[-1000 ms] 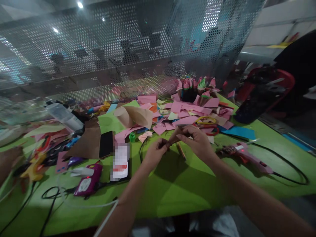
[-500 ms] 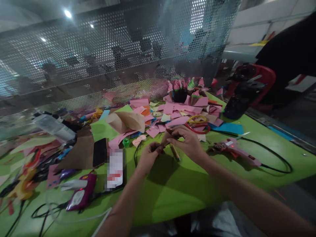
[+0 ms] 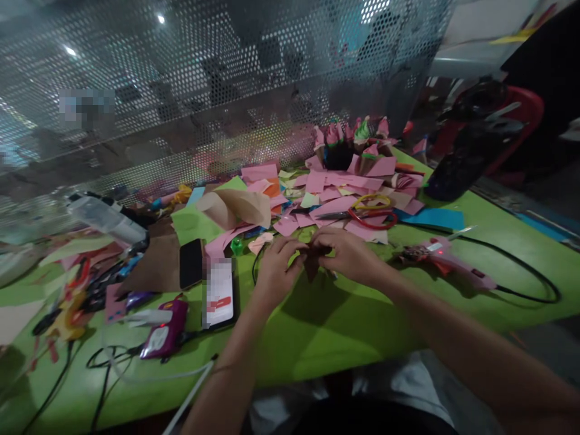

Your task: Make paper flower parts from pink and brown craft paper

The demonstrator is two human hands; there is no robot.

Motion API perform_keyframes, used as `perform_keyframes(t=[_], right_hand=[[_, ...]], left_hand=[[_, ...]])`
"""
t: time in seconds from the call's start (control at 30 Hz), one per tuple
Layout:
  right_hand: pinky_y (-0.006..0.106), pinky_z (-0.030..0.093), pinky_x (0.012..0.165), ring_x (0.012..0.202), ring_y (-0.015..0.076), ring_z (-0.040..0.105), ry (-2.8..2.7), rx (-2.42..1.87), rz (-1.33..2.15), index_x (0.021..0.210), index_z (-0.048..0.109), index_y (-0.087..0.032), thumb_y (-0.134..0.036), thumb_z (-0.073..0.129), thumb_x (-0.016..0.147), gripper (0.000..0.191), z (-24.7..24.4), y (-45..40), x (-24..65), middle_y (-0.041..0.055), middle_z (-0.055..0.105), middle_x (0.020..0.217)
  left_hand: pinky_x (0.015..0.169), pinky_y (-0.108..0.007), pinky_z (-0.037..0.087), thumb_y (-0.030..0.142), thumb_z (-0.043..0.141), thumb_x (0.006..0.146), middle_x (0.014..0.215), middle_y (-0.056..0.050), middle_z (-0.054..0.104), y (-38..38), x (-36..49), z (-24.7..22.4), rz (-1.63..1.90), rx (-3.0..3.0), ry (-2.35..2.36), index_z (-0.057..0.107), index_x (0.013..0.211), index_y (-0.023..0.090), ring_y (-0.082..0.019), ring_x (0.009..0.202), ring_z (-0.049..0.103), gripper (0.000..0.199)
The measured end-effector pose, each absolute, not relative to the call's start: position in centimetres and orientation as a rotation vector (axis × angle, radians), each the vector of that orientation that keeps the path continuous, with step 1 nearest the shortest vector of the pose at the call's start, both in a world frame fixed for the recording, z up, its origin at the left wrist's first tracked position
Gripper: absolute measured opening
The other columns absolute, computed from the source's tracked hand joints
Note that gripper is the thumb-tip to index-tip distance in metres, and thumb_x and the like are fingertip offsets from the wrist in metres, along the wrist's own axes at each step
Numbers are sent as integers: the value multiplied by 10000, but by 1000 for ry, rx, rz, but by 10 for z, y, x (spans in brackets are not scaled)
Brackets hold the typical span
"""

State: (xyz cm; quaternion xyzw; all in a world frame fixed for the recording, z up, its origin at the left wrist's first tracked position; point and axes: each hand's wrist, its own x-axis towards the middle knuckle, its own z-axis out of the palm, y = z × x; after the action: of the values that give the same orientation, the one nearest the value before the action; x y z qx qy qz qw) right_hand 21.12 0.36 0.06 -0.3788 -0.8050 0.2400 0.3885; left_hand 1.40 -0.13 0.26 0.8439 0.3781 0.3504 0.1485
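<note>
Over the green worktop (image 3: 317, 353), a brown paper piece (image 3: 312, 266) is pinched between left hand (image 3: 277, 269) and right hand (image 3: 347, 254), seemingly to keep its shape; the pink glue gun (image 3: 462, 264) lies right, perhaps for easy reach.

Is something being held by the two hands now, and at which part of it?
Yes: a small brown piece. The left hand and right hand pinch it at opposite sides near its top; the lower tip hangs free.
</note>
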Motion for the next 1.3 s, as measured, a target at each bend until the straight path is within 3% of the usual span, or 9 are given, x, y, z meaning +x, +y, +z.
perform_keyframes(t=[0.17,0.33,0.63,0.8,1.0,1.17,1.3], right_hand=[[290,464,705,786,182,621,-2074,-907,575,738,634,-191,-44,650,744,149,2,3,211,33,665,815],[300,494,739,836,184,631,-1972,-927,629,769,631,-205,-89,645,781,118,5,-2,209,36,678,872],[277,496,639,699,156,618,-1765,-1031,758,890,622,-211,-188,692,767,143,5,-4,208,16,646,841],[294,521,691,801,179,668,-1570,-1012,902,1003,610,-195,-306,675,809,232,8,-3,209,50,684,965],[313,527,699,811,206,669,-1629,-1065,885,964,671,-191,-355,750,760,274,6,-3,211,47,723,909],[294,518,614,696,195,665,-1646,-1117,855,828,713,-197,-300,726,756,126,0,-1,209,30,737,765],[282,507,573,648,186,654,-1643,-1107,864,794,719,-198,-306,726,741,121,-2,1,210,22,730,714]], left_hand=[[762,-319,477,124,578,874,890,-41,647,-3,14,6,941,2342,1110,615,912,197,-193,851,600,90],[764,-309,474,143,588,845,877,-34,657,0,12,6,956,2184,1119,626,902,199,-184,824,601,89],[739,-293,471,207,624,795,804,-23,670,0,18,3,871,1877,1095,648,860,202,-179,764,604,70],[677,-255,434,282,659,767,720,12,611,1,20,1,974,1652,1114,599,755,195,-142,689,551,107],[635,-241,401,365,695,760,688,36,548,2,20,-1,1187,1434,1145,563,761,195,-114,648,487,214],[645,-244,413,401,689,760,705,31,546,1,20,-1,1200,1384,1160,573,770,199,-120,669,493,233],[684,-250,437,409,687,768,773,6,611,0,19,0,1169,1408,1121,628,837,194,-136,724,532,233]])
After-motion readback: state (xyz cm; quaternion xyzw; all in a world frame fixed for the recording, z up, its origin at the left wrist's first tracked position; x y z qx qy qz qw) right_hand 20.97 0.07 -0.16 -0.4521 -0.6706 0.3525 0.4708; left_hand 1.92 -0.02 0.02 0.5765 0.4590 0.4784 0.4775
